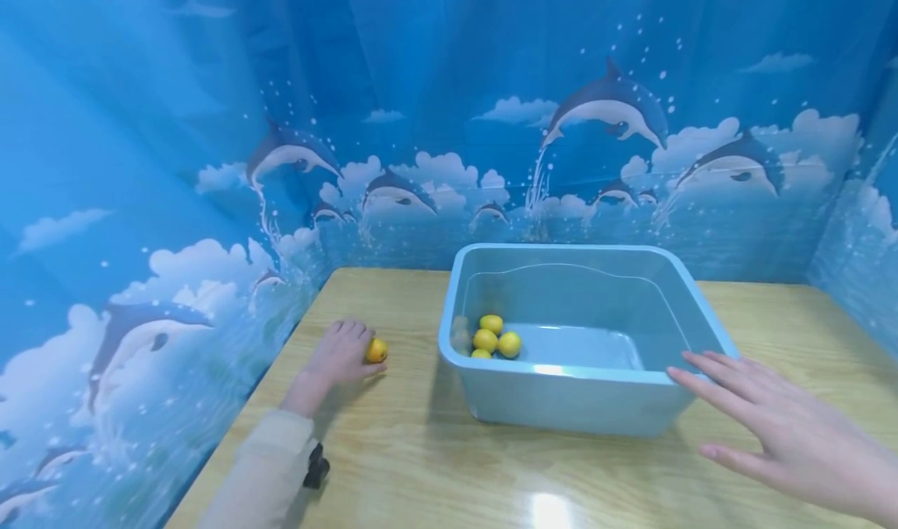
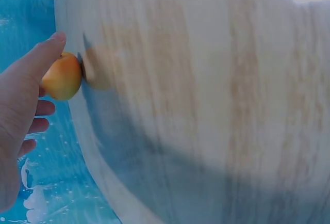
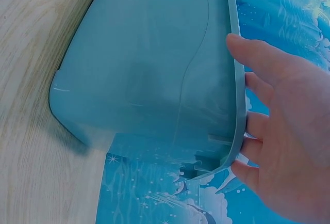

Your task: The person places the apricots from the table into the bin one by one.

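At the left of the table, my left hand (image 1: 340,354) holds a small, round orange-yellow fruit (image 1: 376,350) close over the wood. In the left wrist view, the thumb lies along one side of the fruit (image 2: 63,77) and the fingers are partly hidden behind it. A light-blue plastic bin (image 1: 561,396) stands in the middle; several yellow fruits (image 1: 510,345) are gathered in its left end. My right hand (image 1: 779,424) is at the bin's right front corner, fingers extended and spread. From the right wrist view, its fingertips (image 3: 238,46) are right at the rim.
The bin rests on a light wood-grain table (image 1: 393,451). Behind and to the left hangs a blue curtain (image 1: 435,61) printed with dolphins and clouds, close along the table's edges. A small black object (image 1: 316,467) is at the left cuff.
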A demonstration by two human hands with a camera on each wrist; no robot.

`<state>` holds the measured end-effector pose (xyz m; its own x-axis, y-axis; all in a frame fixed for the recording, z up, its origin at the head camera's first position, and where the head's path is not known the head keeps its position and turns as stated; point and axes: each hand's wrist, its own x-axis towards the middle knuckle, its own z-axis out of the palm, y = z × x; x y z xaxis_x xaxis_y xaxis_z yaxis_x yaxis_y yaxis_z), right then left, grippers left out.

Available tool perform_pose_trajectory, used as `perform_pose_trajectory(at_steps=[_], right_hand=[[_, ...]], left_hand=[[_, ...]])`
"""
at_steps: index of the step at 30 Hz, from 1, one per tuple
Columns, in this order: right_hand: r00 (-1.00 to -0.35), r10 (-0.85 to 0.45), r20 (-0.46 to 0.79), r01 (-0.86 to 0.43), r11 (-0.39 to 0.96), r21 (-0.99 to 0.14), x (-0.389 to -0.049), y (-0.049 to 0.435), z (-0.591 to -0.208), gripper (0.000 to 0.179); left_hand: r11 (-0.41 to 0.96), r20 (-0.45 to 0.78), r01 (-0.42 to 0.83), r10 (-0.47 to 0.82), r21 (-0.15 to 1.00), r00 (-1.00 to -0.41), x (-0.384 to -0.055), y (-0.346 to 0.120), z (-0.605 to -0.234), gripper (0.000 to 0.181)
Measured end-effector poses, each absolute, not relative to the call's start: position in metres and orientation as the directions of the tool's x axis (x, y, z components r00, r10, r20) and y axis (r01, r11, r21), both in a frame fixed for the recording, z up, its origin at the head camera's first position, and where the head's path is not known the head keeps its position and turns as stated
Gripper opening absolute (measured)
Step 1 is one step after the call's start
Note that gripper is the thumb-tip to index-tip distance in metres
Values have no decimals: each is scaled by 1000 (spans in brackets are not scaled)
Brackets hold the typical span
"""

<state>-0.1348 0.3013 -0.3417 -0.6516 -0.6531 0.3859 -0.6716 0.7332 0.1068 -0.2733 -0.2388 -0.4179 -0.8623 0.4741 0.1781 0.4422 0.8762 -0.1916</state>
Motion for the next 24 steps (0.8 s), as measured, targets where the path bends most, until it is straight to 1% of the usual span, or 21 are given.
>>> perform_pose_trajectory(at_steps=[6,12,17,21,24], right_hand=[[-651,-654,386,-670,734,112,-135,301,-342,82],[-646,-652,396,-671,733,113,-136,302,-343,81],[-657,-647,387,-665,739,104,-135,302,-344,81],[-650,-651,393,-670,734,108,-136,302,-343,81],[-639,-657,401,-676,728,115,-136,301,-342,80]], left_hand=[[888,150,433,454,-152,-878,-271,-239,-420,52],[884,150,438,461,-163,-875,-271,-240,-423,49],[875,149,457,479,-163,-865,-271,-241,-426,45],[869,157,464,489,-172,-858,-272,-240,-426,45],[873,160,461,483,-157,-861,-273,-239,-425,45]])
